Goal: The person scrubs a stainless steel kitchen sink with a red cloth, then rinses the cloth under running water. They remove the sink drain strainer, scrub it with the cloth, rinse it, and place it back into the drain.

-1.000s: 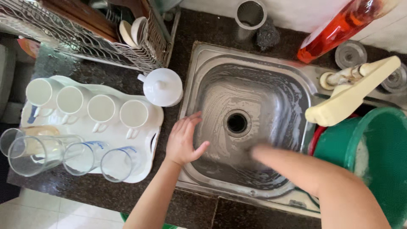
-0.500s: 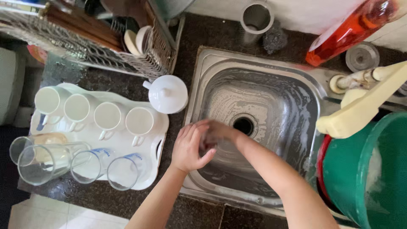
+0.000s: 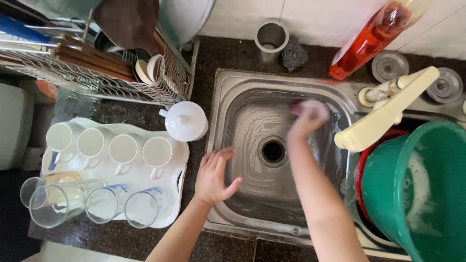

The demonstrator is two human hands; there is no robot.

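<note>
Sink (image 3: 228, 213) rim at its near left edge lies under my left hand (image 3: 213, 177), fingers spread flat. Farther in, past the drain (image 3: 273, 151), my right hand (image 3: 307, 116) is blurred against the back wall, seemingly closed around a dark scrubber (image 3: 297, 105); I cannot tell for sure.

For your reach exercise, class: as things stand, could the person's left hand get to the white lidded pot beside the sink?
Probably yes. The left hand rests on the sink's left rim, and the white lidded pot stands just beyond on the counter, with nothing between them.
</note>
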